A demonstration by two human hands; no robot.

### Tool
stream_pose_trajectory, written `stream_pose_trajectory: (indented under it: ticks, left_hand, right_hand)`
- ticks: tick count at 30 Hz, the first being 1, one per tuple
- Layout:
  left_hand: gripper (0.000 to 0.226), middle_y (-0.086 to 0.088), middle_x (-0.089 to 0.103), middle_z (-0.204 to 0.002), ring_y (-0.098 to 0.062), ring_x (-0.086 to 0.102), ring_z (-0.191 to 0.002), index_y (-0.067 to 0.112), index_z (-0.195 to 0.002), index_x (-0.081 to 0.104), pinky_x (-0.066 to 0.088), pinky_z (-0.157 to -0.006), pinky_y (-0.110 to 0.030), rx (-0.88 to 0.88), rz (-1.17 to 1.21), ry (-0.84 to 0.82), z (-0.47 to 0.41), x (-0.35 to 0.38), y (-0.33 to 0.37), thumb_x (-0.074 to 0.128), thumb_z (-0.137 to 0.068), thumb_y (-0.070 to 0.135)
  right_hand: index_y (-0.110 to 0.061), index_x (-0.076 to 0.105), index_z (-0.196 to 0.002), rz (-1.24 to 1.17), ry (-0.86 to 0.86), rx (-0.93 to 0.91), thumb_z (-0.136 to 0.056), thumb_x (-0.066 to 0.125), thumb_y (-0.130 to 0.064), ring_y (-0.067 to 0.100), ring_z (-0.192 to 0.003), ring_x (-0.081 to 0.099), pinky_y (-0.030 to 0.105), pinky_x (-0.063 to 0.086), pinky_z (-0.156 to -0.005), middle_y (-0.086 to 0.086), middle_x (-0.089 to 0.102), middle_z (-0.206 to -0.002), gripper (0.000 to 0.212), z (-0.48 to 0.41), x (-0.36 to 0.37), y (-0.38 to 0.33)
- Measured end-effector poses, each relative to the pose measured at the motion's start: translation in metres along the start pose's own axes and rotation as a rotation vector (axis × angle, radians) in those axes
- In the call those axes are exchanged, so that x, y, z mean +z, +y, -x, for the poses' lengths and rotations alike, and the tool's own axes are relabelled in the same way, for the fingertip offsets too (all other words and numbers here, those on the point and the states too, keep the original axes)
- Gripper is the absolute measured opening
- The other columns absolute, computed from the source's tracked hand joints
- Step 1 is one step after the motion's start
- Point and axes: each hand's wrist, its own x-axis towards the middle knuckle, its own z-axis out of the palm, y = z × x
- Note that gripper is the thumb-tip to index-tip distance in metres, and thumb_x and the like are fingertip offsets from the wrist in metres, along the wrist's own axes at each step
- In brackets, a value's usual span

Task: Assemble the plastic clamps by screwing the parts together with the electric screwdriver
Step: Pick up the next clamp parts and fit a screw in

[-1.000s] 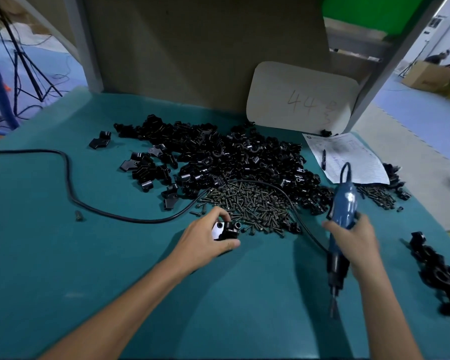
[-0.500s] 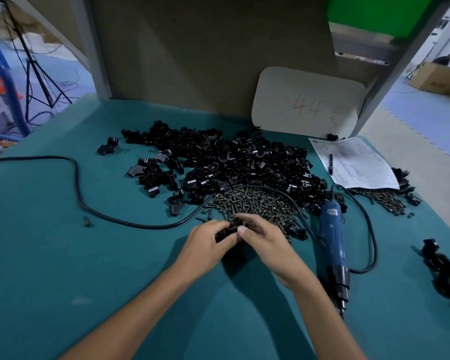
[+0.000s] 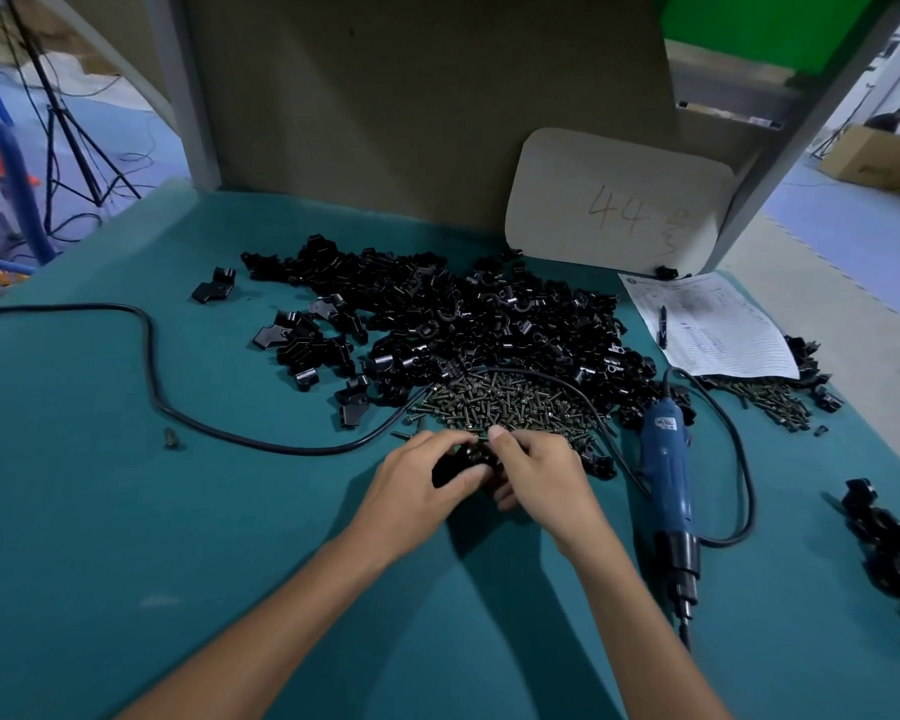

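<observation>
Two grips | left hand (image 3: 417, 491), right hand (image 3: 541, 475) pinch clamp (image 3: 453, 466) between them | screwdriver (image 3: 666, 475) flat, just right, untouched

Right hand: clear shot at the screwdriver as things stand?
Probably yes. The electric screwdriver lies flat just right of the right hand, only its cord between them. That hand pinches the clamp with the left hand, so it must let go first.

Left hand (image 3: 418, 485) and right hand (image 3: 541, 475) both grip one clamp (image 3: 452, 467)
</observation>
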Motion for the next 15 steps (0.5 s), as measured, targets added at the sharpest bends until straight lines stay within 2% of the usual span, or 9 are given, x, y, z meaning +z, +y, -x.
stream_pose_trajectory:
  ticks: [3, 5, 6, 8, 10, 11, 13, 15]
  left_hand:
    - [0.03, 0.024, 0.057, -0.098, 0.009, 0.053, -0.096, 0.04, -0.117, 0.064, 0.037, -0.071, -0.005, -0.009, 0.019, 0.013, 0.0, 0.0, 0.001, 0.058, -0.091, 0.053]
    - [0.033, 0.019, 0.057, -0.097, 0.008, 0.052, -0.096, 0.037, -0.115, 0.067, 0.038, -0.071, -0.006, -0.027, 0.035, 0.024, -0.002, -0.001, 0.002, 0.053, -0.089, 0.052]
    - [0.035, 0.018, 0.057, -0.096, 0.007, 0.053, -0.095, 0.035, -0.115, 0.067, 0.039, -0.071, -0.007, -0.038, 0.045, 0.023, -0.002, -0.001, 0.002, 0.052, -0.089, 0.052]
    - [0.028, 0.017, 0.057, -0.096, 0.004, 0.056, -0.091, 0.037, -0.112, 0.066, 0.044, -0.071, -0.012, -0.052, 0.081, 0.018, -0.002, -0.001, 0.001, 0.054, -0.091, 0.051]
    - [0.021, 0.017, 0.056, -0.096, 0.001, 0.058, -0.088, 0.039, -0.11, 0.064, 0.049, -0.07, -0.019, -0.06, 0.093, 0.015, -0.002, -0.001, 0.0, 0.055, -0.094, 0.048]
    - [0.021, 0.017, 0.056, -0.096, 0.001, 0.058, -0.088, 0.04, -0.11, 0.063, 0.049, -0.07, -0.019, -0.059, 0.082, 0.013, -0.001, -0.001, -0.001, 0.054, -0.093, 0.049]
    - [0.025, 0.018, 0.056, -0.097, 0.003, 0.055, -0.091, 0.041, -0.109, 0.061, 0.045, -0.067, -0.016, -0.048, 0.049, 0.012, -0.002, -0.001, -0.001, 0.05, -0.091, 0.054]
    - [0.03, 0.019, 0.055, -0.098, 0.005, 0.053, -0.094, 0.041, -0.11, 0.061, 0.041, -0.066, -0.013, -0.046, 0.033, 0.009, -0.002, -0.001, -0.001, 0.047, -0.09, 0.057]
  right_hand:
    - [-0.015, 0.074, -0.077, -0.101, -0.107, -0.013, -0.102, 0.06, -0.028, 0.013, -0.056, 0.064, 0.026, 0.053, -0.053, -0.001, 0.068, -0.061, 0.031, 0.0, -0.008, 0.001]
    - [-0.019, 0.075, -0.079, -0.126, -0.163, -0.025, -0.1, 0.064, -0.027, 0.01, -0.06, 0.062, 0.028, 0.053, -0.056, -0.005, 0.068, -0.065, 0.025, 0.002, -0.011, 0.002]
    - [-0.022, 0.077, -0.085, -0.051, -0.146, -0.05, -0.099, 0.065, -0.029, 0.007, -0.064, 0.062, 0.03, 0.054, -0.06, -0.008, 0.068, -0.068, 0.019, 0.001, -0.012, 0.005]
    - [-0.029, 0.075, -0.106, 0.307, -0.046, -0.135, -0.098, 0.065, -0.034, 0.007, -0.085, 0.061, 0.031, 0.052, -0.077, -0.016, 0.066, -0.09, 0.014, -0.003, -0.016, 0.012]
    - [-0.031, 0.064, -0.13, 0.657, -0.004, -0.165, -0.101, 0.061, -0.036, 0.02, -0.111, 0.053, 0.035, 0.045, -0.094, -0.006, 0.057, -0.119, 0.029, -0.004, -0.02, 0.019]
    - [-0.03, 0.062, -0.134, 0.722, 0.005, -0.156, -0.103, 0.058, -0.033, 0.025, -0.115, 0.052, 0.036, 0.044, -0.095, -0.002, 0.053, -0.125, 0.032, -0.005, -0.02, 0.02]
    - [-0.024, 0.063, -0.132, 0.732, 0.023, -0.15, -0.105, 0.054, -0.023, 0.028, -0.105, 0.059, 0.037, 0.049, -0.085, 0.003, 0.054, -0.123, 0.028, -0.005, -0.02, 0.023]
    - [-0.02, 0.064, -0.126, 0.728, 0.043, -0.135, -0.106, 0.051, -0.02, 0.029, -0.093, 0.062, 0.038, 0.047, -0.072, 0.004, 0.056, -0.117, 0.024, -0.006, -0.018, 0.024]
